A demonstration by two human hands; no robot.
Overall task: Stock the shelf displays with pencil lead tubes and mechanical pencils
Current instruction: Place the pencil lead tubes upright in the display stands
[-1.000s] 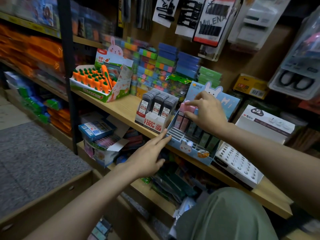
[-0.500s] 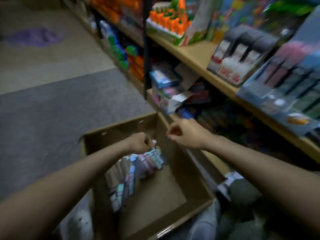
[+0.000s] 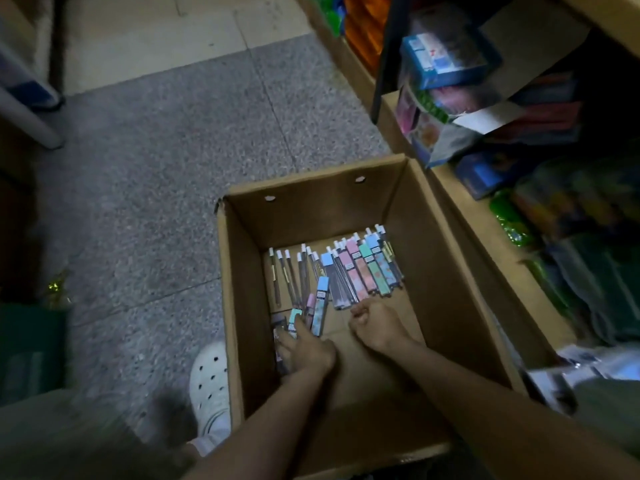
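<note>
An open cardboard box stands on the floor below me. On its bottom lie several pastel pink, blue and green pencil lead tubes in a fanned row, and several clear tubes with white caps to their left. My left hand is deep in the box at its near left, with thumb and fingers curled round a small bunch of lead tubes. My right hand is beside it with its fingers curled, just below the ends of the fanned row; I see nothing in it.
Low wooden shelves packed with boxed and bagged stationery run along the right, right against the box. A black shelf upright rises at the top. My white clog stands left of the box on grey speckled floor.
My view has dropped from the shelf display to the box on the floor. Both hands left the shelf and reached down into the box, the left onto tubes.
</note>
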